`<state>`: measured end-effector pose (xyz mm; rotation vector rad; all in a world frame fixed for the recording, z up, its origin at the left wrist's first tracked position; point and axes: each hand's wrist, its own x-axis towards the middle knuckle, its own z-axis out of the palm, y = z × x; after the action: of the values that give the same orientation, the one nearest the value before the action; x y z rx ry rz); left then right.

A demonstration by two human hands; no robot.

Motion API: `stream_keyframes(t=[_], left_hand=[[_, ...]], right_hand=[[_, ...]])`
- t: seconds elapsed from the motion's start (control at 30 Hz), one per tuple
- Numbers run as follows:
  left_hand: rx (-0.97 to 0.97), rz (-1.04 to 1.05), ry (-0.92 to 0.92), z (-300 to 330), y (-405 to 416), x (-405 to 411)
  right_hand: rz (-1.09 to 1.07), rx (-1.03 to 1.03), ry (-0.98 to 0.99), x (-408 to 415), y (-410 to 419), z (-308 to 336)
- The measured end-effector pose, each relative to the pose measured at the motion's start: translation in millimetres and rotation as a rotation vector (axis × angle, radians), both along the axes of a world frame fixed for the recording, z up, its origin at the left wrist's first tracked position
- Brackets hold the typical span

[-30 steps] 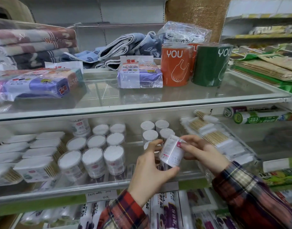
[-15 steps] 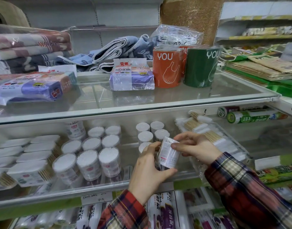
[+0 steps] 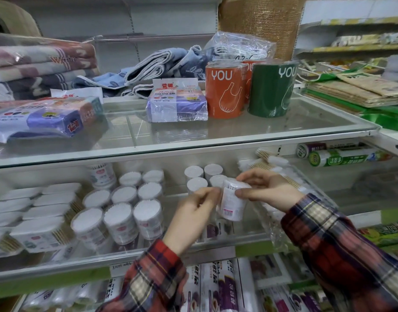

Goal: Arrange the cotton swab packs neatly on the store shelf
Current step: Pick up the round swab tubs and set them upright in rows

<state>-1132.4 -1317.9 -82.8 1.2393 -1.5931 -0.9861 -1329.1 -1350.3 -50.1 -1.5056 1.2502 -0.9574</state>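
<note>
Hands: both of mine are on one small clear plastic cylinder of cotton swabs with a white printed label [image 3: 231, 202], held just in front of the middle glass shelf [image 3: 306, 199].
Left hand [image 3: 191, 218]: curled, with thumb and fingertips pinching the cylinder's left side; sleeve is red plaid.
Right hand [image 3: 269, 190]: fingers bent over the cylinder's top and right side, thumb pressing its front; closed on it, not clenched.
Held pack: tilted a little, top leaning toward the back of the shelf; its base looks clear of the glass, though I cannot be sure.
Small-cylinder cluster [image 3: 203, 177]: four matching white-topped tubes standing upright just behind the held one, in two short rows.
Large round tubs [image 3: 123, 212]: wider white-topped swab tubs in tidy rows, to the left, apart from the small cluster.
Flat packs [image 3: 39, 233]: rectangular clear boxes of wooden-stick swabs stacked at far left.
Bagged swabs [image 3: 270, 163]: loose plastic bags of wooden-stick swabs to the right, partly behind my right hand.
Step in hand: placing the small cylinder with its own kind, as I judge it.
Next move calls for: righting the pack, setting it down in front of the cluster in line with a row, then letting go with both hands without nudging its neighbours.
</note>
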Motion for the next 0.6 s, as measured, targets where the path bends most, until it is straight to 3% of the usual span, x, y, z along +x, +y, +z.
stream_keyframes(t=[0.13, 0.3, 0.4, 0.47, 0.6], left_hand=[[0.092, 0.11, 0.001, 17, -26, -1], [0.025, 0.131, -0.305, 17, -48, 8], [0.028, 0.106, -0.334, 7, -47, 12], [0.01, 0.096, -0.383, -1, -47, 15], [-0.007, 0.066, -0.415, -8, -46, 18]], right_hand=[[0.047, -0.054, 0.104, 3, -13, 10], [0.023, -0.053, 0.587, 20, -35, -8], [0.019, -0.042, 0.798, 28, -37, -22], [0.012, -0.03, 0.842, 31, -38, -32], [-0.003, -0.012, 0.733, 33, -42, -50]])
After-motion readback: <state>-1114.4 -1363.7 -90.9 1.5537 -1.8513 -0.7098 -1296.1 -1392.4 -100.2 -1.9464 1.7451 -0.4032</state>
